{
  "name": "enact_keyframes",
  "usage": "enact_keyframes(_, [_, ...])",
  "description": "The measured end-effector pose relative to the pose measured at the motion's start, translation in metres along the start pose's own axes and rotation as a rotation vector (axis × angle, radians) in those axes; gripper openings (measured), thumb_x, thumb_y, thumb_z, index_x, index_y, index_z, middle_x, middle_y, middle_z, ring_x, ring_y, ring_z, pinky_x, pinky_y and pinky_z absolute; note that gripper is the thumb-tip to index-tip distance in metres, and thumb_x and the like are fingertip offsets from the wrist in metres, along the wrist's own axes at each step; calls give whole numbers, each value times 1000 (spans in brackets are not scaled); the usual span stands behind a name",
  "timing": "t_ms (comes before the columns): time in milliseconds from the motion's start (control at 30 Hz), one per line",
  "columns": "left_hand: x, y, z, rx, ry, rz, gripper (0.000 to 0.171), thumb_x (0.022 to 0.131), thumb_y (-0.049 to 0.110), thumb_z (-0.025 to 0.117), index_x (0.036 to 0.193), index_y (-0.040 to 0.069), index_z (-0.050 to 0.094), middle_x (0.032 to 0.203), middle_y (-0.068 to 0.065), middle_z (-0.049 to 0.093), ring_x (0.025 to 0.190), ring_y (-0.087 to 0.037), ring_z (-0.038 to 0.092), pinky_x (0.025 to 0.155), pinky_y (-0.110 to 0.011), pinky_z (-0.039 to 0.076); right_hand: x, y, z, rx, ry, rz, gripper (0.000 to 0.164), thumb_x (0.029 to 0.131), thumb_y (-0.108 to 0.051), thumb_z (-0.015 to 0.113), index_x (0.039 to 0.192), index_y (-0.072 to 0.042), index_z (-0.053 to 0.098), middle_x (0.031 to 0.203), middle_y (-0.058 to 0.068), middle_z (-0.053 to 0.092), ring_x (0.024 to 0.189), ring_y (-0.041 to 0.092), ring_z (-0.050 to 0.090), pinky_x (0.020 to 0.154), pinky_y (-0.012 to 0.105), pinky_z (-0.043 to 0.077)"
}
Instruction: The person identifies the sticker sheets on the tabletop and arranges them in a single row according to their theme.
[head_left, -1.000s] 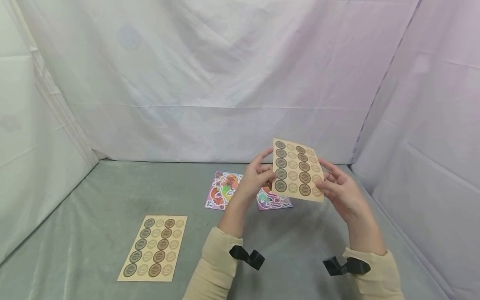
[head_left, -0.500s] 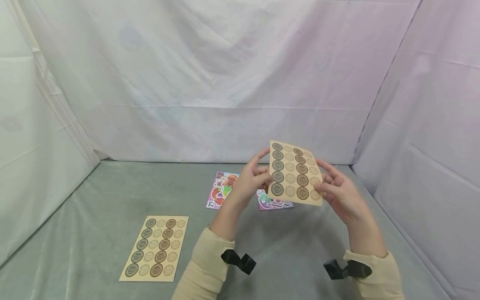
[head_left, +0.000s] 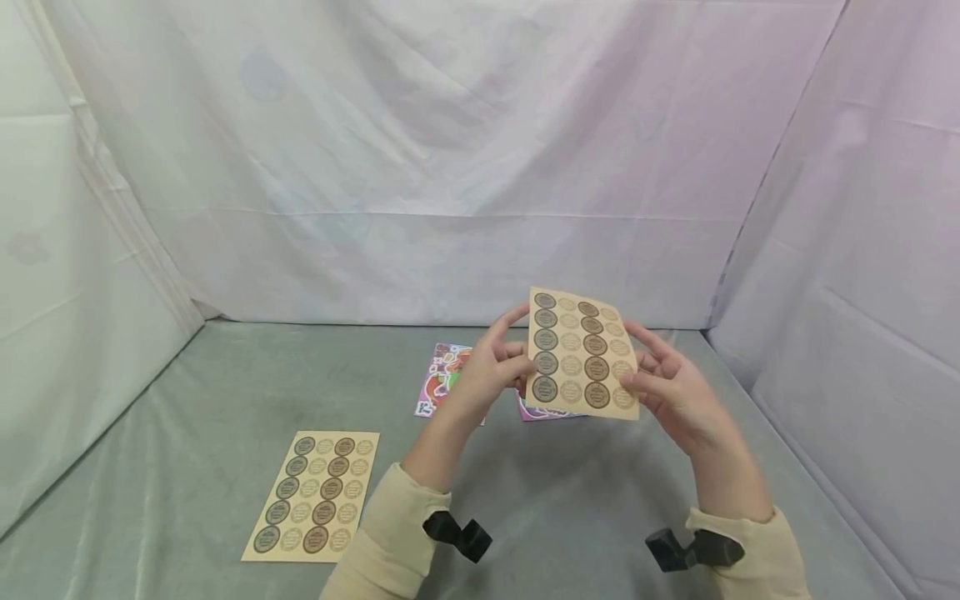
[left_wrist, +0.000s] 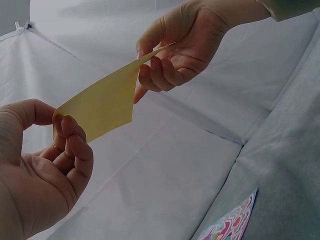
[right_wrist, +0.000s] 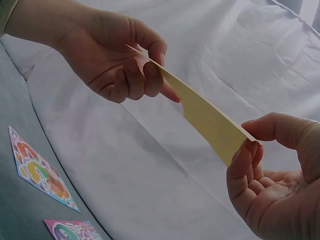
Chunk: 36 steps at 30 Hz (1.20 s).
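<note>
Between both hands a tan sticker sheet (head_left: 582, 354) with rows of round labels is held up off the table, slightly bowed. My left hand (head_left: 489, 367) pinches its left edge between thumb and fingers. The right hand (head_left: 675, 387) pinches the right edge low down, index finger stretched behind it. In both wrist views the plain yellowish back of the sheet (left_wrist: 102, 100) shows between the hands. A matching sticker sheet (head_left: 311, 496) lies flat at the left. Two colourful sticker sheets, one at left (head_left: 438, 379) and one at right (head_left: 543, 413), lie behind the hands, partly hidden.
A grey cloth covers the table (head_left: 187, 400). White fabric hangs as a back wall (head_left: 450, 167) and along both sides. Black wrist mounts (head_left: 459, 536) sit on the beige sleeves.
Both hands have shifted a little left and down with the held sheet, the left hand more than the right. The colourful sheets are now more covered. Both hands keep their pinch.
</note>
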<state>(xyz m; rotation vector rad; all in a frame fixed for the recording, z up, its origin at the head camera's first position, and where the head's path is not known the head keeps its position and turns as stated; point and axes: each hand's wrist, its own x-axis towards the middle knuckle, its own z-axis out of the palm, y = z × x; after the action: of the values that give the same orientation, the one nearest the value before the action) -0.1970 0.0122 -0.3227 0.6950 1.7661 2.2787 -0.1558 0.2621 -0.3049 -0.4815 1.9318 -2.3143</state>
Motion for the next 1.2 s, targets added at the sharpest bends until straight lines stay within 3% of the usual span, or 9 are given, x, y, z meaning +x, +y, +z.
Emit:
enact_keyframes(567, [-17,-1,-11,62,-3,-19,79,79,-8,54,148,23,31,88,-17,68,58,-19,56,53,-28,46,-2,14,10,-48,-21,38,78,85,15,54,150,2,15,95,5,66,84,17,67,74,28,55])
enact_keyframes(1200, [-38,-7,-28,97,-2,-35,79,79,-10,53,149,18,29,70,-11,61,50,-17,51,50,-29,48,-2,26,28,-104,10,91,86,82,14,60,152,-4,15,96,8,63,82,18,66,74,29,54])
